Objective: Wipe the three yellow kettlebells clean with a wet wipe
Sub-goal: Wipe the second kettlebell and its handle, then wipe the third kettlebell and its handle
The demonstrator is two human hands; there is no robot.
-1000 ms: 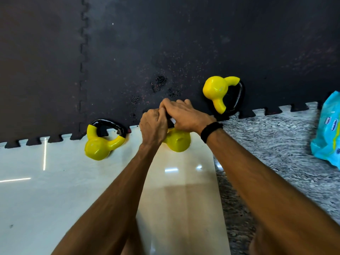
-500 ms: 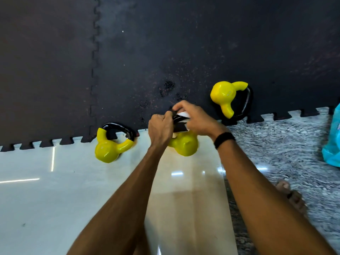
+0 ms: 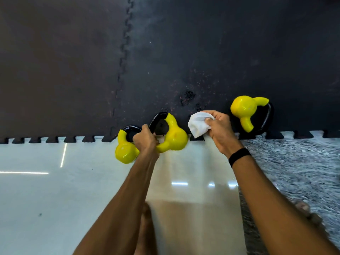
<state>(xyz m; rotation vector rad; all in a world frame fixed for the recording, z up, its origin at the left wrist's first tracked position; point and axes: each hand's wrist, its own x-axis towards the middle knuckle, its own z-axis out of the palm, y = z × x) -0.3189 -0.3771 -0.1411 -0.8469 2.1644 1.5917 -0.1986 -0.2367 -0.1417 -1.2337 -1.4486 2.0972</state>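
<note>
Kettlebells on the floor, at the toothed edge of the black mat (image 3: pixel 165 52). Your left hand (image 3: pixel 145 141) has its fingers wrapped round the black handle of the middle kettlebell (image 3: pixel 174 138), likely to steady or tip it for wiping; it sits just beside the left kettlebell (image 3: pixel 126 150), possibly touching. Your right hand (image 3: pixel 219 126) pinches the bunched wet wipe (image 3: pixel 198 126) in curled fingers, held off the metal between the middle kettlebell and the right kettlebell (image 3: pixel 242 107), which lies tipped on the mat, well apart. No container or wipe pack visible.
</note>
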